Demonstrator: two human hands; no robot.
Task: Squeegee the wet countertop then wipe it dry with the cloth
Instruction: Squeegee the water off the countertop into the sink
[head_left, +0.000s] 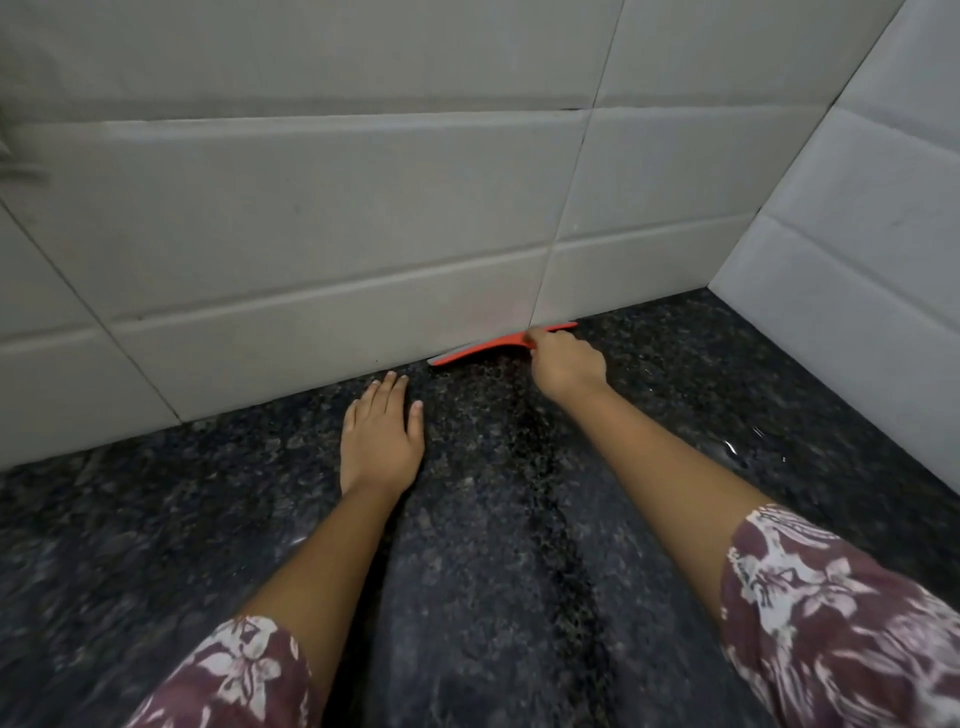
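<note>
Along the back edge of the bench (493, 519), where dark speckled stone meets the tiled wall (311, 208), we see the orange squeegee (493, 347) lying almost flush against the lowest tile, its thin grey blade edge showing at the left tip. Our right hand (566, 366) is clamped around the middle of it, fingers curled over the top. Our left hand (382, 441) lies flat on the stone just left of the squeegee, fingers together and stretched out, tips close to the wall, gripping nothing. A second tiled wall (857, 234) closes the right side, forming a corner just beyond the squeegee, so the free room lies toward us and to the left, where the polished surface runs wide and bare. The stone is glossy, flecked grey and black, with a darker streak running from the squeegee toward us between the forearms and bright wet glints near the right wall. The tiles are pale, smooth, rectangular, with thin grout lines. Maroon floral sleeves (831, 623) cover both upper arms.
</note>
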